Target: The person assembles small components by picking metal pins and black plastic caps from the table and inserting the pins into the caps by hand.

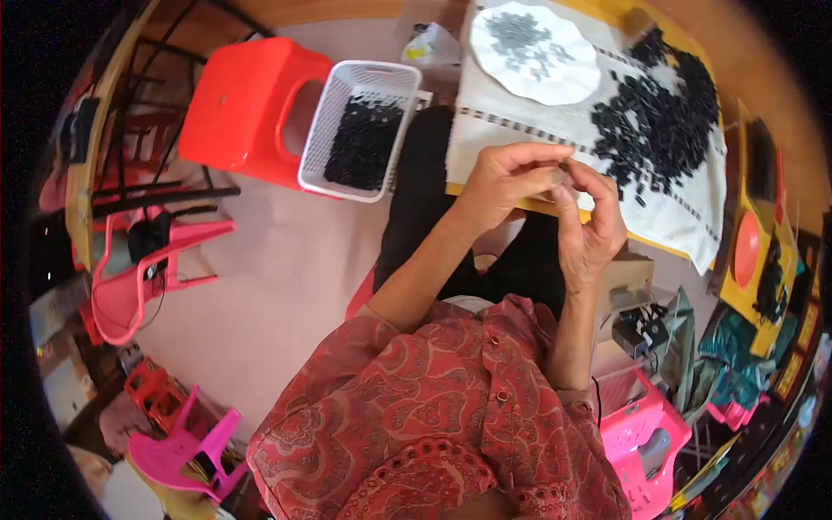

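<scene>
Red paisley-patterned cloth shirt (416, 381) lies nearest. Beyond it, the bare left hand (498, 184) and bare right hand (598, 212) meet over the near edge of the yellow desk (656, 246); each grip is pinched nearly closed, thumb toward finger, on one small dark piece (563, 165), its exact shape too small to tell. Close two-handed fingertip work seems the step in hand; the next move likely calls for a fine, steady pinch. Counted: two hands, one piece between them, one white striped cloth (503, 128), one heap of short black pieces (667, 130) at right, one white scalloped plate (568, 87) of small grey pieces (524, 42) at the far side, one white plastic mesh basket (314, 156) of black bits (362, 143) at left, near one red plastic stool (227, 108). Heap, plate and basket contents are too many to count.
</scene>
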`<move>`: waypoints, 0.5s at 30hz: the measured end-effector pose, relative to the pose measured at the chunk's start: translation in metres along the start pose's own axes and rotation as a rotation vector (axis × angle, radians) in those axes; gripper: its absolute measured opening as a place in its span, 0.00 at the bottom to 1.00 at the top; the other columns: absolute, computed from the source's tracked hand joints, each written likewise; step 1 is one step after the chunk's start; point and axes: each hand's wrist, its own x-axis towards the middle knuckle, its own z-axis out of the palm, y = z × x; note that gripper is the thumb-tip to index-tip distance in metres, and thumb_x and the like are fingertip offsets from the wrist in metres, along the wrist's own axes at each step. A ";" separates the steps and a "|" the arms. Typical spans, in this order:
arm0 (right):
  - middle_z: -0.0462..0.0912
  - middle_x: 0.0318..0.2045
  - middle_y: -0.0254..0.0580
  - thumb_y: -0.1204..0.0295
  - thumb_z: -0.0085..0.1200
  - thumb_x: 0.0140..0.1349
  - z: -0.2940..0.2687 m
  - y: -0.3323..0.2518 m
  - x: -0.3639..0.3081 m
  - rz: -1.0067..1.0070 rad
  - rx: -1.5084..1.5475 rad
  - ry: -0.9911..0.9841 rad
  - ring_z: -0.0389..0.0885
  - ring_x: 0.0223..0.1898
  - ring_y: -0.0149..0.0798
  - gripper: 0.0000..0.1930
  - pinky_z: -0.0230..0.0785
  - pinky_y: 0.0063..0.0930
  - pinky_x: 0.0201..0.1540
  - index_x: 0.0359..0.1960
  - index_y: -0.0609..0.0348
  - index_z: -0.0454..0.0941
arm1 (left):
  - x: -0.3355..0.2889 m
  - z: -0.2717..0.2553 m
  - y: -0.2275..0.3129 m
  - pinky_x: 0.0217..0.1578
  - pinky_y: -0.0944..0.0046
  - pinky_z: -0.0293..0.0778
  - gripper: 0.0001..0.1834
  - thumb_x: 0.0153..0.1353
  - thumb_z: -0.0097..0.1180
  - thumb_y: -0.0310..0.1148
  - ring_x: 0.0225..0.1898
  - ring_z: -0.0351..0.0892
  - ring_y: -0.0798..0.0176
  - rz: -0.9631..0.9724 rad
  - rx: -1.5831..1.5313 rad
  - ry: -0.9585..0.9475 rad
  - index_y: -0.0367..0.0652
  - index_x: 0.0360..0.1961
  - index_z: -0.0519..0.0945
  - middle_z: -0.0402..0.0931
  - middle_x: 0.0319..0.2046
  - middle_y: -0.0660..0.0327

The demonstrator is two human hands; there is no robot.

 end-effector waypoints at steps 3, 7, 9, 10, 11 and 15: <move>0.81 0.39 0.45 0.81 0.61 0.53 0.002 -0.008 0.001 0.030 -0.036 -0.078 0.79 0.36 0.40 0.16 0.73 0.28 0.41 0.45 0.63 0.79 | 0.000 -0.006 0.008 0.38 0.73 0.76 0.14 0.60 0.55 0.21 0.35 0.79 0.72 0.083 0.178 0.132 0.34 0.47 0.80 0.81 0.37 0.59; 0.81 0.39 0.45 0.80 0.61 0.55 0.006 0.005 -0.005 0.105 0.005 -0.074 0.79 0.34 0.38 0.14 0.74 0.27 0.38 0.45 0.62 0.79 | 0.005 -0.035 0.022 0.30 0.77 0.70 0.11 0.58 0.56 0.23 0.29 0.73 0.78 0.290 0.441 0.493 0.36 0.42 0.83 0.79 0.29 0.67; 0.81 0.36 0.45 0.79 0.60 0.55 0.010 0.012 -0.009 0.107 0.025 -0.063 0.80 0.33 0.37 0.11 0.74 0.27 0.36 0.41 0.63 0.80 | 0.008 -0.065 0.025 0.29 0.74 0.69 0.11 0.59 0.56 0.25 0.27 0.71 0.77 0.386 0.602 0.720 0.38 0.42 0.83 0.77 0.26 0.70; 0.81 0.35 0.45 0.80 0.60 0.55 0.011 0.014 -0.011 0.099 0.016 -0.066 0.80 0.33 0.37 0.10 0.73 0.26 0.36 0.40 0.63 0.80 | 0.006 -0.083 0.029 0.30 0.73 0.70 0.11 0.59 0.56 0.26 0.27 0.72 0.77 0.361 0.674 0.776 0.37 0.42 0.83 0.78 0.26 0.69; 0.81 0.34 0.45 0.80 0.59 0.55 0.009 0.009 -0.009 0.113 0.009 -0.082 0.80 0.32 0.38 0.09 0.73 0.26 0.35 0.38 0.64 0.80 | 0.002 -0.092 0.037 0.31 0.72 0.72 0.11 0.58 0.57 0.27 0.28 0.74 0.75 0.329 0.767 0.868 0.36 0.41 0.83 0.80 0.27 0.66; 0.81 0.32 0.45 0.81 0.58 0.56 0.012 0.011 -0.010 0.109 0.004 -0.066 0.79 0.30 0.41 0.07 0.72 0.28 0.33 0.36 0.63 0.79 | -0.009 -0.146 0.046 0.37 0.57 0.75 0.13 0.56 0.58 0.34 0.32 0.82 0.53 0.298 1.358 1.045 0.37 0.38 0.83 0.82 0.32 0.50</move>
